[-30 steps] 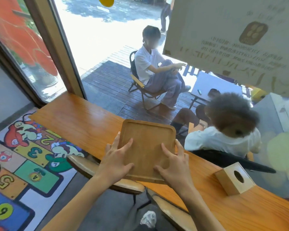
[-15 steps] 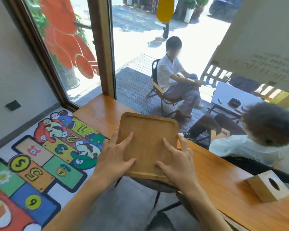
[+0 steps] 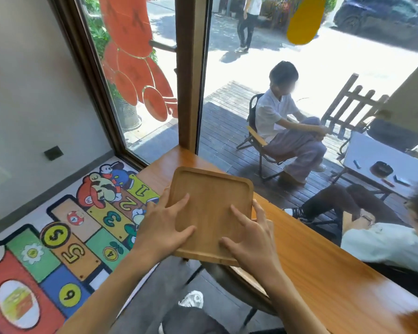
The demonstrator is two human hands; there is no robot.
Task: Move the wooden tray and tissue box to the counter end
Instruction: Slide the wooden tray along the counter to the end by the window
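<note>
The wooden tray point(image 3: 210, 213) is gripped by both hands, held over the near edge of the desk point(image 3: 323, 268) and overhanging it toward the person. The left hand point(image 3: 163, 227) is clamped on the tray's left rim with fingers spread across the inside, and the right hand point(image 3: 250, 239) is clamped on the near right corner in the same way. To do this step well, I would keep the tray level and carry it on to the bare desk end by the window post point(image 3: 191, 75), then set it down flat and fully on the wood, not hanging off. The desk is a long, glossy wooden plank against the window. Below it lies a bright numbered floor mat point(image 3: 65, 237). The tissue box is not clearly in view.
</note>
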